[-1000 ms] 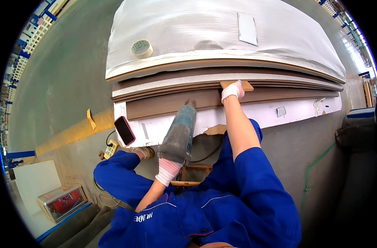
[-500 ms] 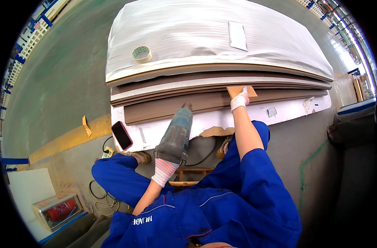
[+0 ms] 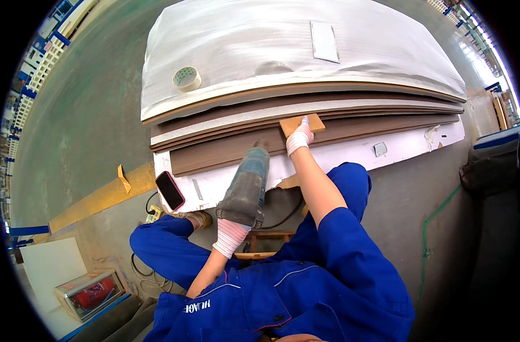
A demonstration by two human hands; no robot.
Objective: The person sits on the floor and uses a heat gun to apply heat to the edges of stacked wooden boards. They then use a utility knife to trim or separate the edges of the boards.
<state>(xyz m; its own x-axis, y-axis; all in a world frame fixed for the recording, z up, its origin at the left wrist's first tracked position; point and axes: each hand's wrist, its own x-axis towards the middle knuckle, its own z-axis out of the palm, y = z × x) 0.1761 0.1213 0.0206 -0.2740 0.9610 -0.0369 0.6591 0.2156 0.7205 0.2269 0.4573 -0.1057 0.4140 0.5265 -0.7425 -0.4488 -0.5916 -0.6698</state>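
My left hand point(image 3: 231, 235), in a pink-and-white striped glove, is closed round the rear of a teal and black heat gun point(image 3: 247, 185). Its brown nozzle points away from me at the lowest brown panel point(image 3: 208, 155). My right hand point(image 3: 300, 138), gloved the same way, grips a flat tan block point(image 3: 303, 124) with the thumb on top. The block lies against the front edges of the stacked brown panels point(image 3: 225, 129), to the right of the nozzle. Most of the left fingers are hidden behind the tool.
White foam sheet point(image 3: 243, 40) covers the stack, with a tape roll point(image 3: 187, 79) and a pale rectangular plate point(image 3: 325, 41) on it. A phone point(image 3: 170, 190) lies on the white board point(image 3: 334, 159) beneath. Cables point(image 3: 151, 276) and a boxed red object point(image 3: 92, 293) are at lower left.
My right hand has slid the tan block left along the panel edges, closer to the nozzle. The heat gun has shifted only slightly, and the whole view has turned a little.
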